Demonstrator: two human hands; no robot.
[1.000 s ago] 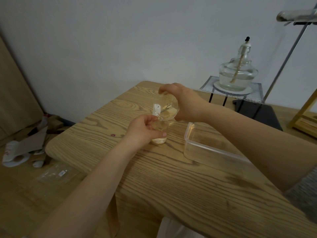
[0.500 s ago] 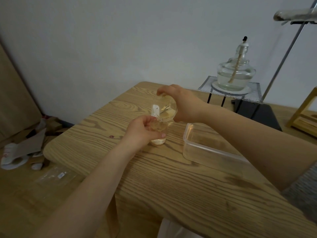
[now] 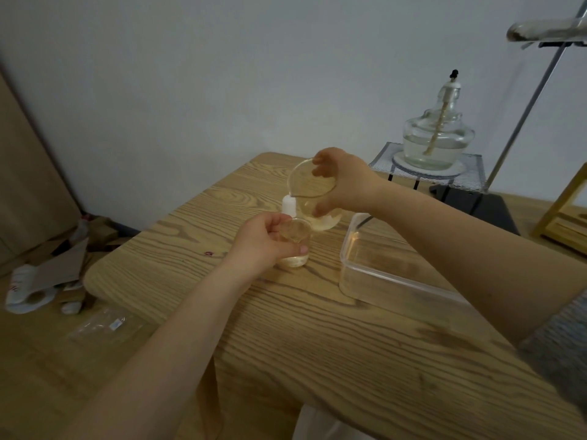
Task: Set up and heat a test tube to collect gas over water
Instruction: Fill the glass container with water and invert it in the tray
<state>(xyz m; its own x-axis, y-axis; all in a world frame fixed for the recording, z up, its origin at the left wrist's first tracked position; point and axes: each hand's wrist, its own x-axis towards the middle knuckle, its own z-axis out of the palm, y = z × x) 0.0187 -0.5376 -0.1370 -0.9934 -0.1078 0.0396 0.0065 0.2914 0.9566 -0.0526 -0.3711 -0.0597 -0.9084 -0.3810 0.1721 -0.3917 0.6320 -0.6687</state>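
The left hand [image 3: 263,241] has its grip wrapped round a small clear glass jar [image 3: 295,246] that stands on the desk [image 3: 317,338], fingers curled behind it and the thumb across the front, its nail showing near the base. A little pale liquid lies in the bottom of the jar. The right hand [image 3: 344,182] holds a clear glass beaker [image 3: 313,193] just above and behind the jar, tilted so that its round mouth faces the camera and its pouring lip points down toward the jar's opening; the fingers are curled over the top rim and the thumb is clamped against the lower wall. Some liquid pools in the low side of the beaker (whether any is running out cannot be told). A small white cap-like piece [image 3: 289,205] shows just behind the jar.

The desk is pale wood with bold dark grain and a rounded corner. To the right of the jar sits a clear plastic tub [image 3: 374,281], rectangular with rounded corners. Farther back, a round-bellied glass spirit lamp [image 3: 438,138] with a wick stands on a wire mesh pad [image 3: 470,176] on black legs. A thin metal stand rod [image 3: 536,100] rises from a black base, and a test tube [image 3: 546,28] is clamped nearly level at the top, its closed end dark inside.
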